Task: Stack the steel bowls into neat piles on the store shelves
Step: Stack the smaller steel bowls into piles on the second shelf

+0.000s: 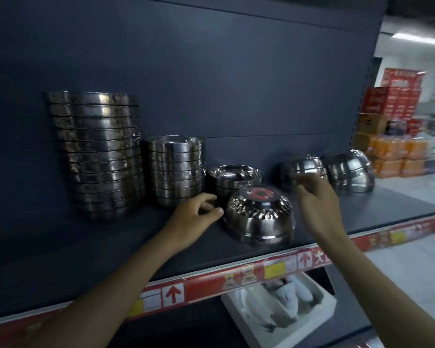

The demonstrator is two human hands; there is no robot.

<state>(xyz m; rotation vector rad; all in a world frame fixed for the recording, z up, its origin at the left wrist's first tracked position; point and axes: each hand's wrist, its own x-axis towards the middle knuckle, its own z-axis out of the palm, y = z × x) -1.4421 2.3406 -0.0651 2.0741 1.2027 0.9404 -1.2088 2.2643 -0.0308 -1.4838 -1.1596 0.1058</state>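
Sitting inverted, bowl (259, 217) between hands: left hand (197, 213) loosely curled, empty, just beside; right hand (313, 197) blurred, grip unclear.

Right hand (312, 194) motion-blurred, grip unclear; price labels (274, 270) unreadable.

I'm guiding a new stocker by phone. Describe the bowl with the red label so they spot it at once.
On the dark shelf, go right of the shorter upright bowl pile. Nearest the front edge sits one upside-down bowl; alone among its neighbours, it shows a red-and-black label on its base and a scalloped band.
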